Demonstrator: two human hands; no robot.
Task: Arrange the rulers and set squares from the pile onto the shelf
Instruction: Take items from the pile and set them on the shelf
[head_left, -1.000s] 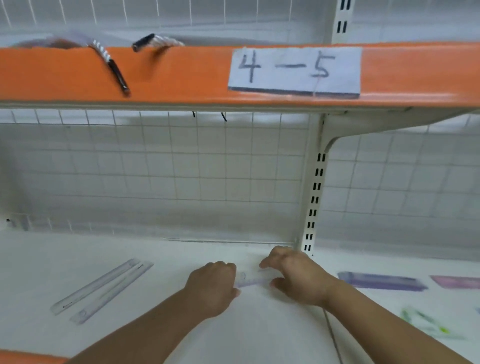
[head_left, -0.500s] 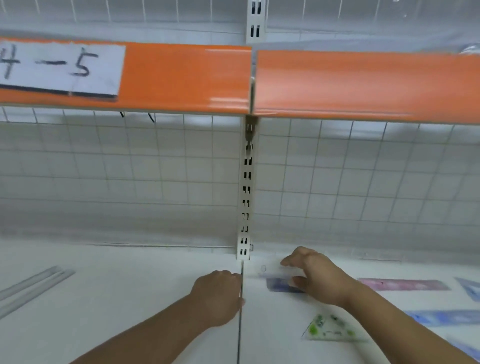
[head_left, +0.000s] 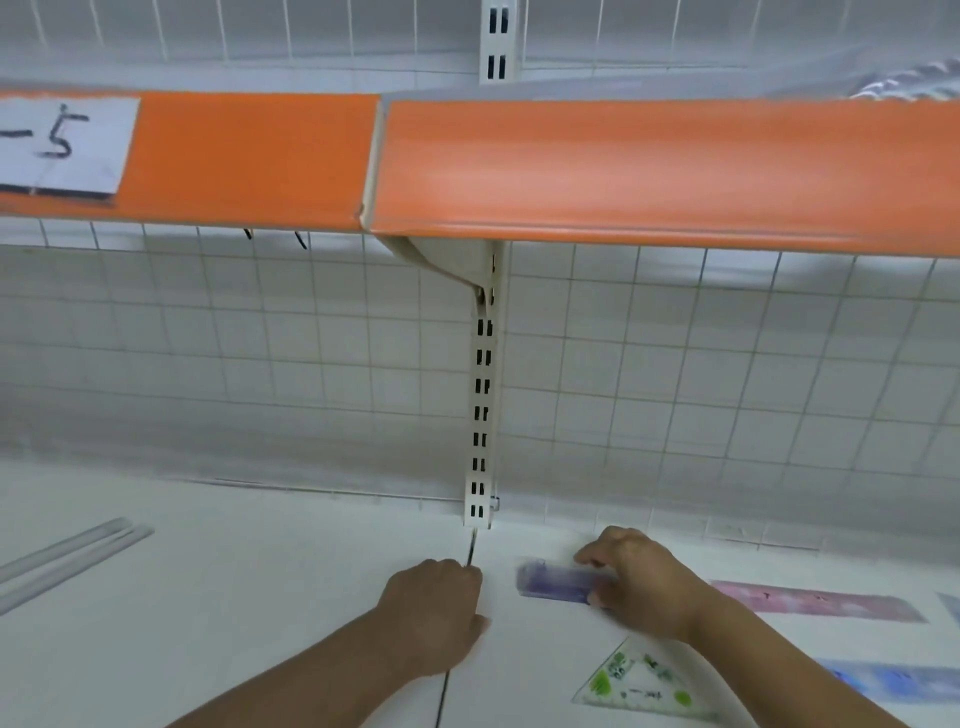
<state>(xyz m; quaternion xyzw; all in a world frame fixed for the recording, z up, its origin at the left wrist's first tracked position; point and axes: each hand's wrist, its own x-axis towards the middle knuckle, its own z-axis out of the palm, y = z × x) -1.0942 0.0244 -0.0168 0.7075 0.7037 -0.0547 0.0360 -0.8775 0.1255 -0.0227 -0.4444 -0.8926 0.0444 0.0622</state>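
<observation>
Pink ruler and set square lie on the shelf; my right hand pinches the purple ruler, my left hand is curled and empty.

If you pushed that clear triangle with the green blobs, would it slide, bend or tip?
The set square lies flat on the smooth white shelf, so it would probably slide rather than tip or roll. It looks thin and see-through, likely light, stiff plastic. Lying flush, it may resist pinching up.
</observation>
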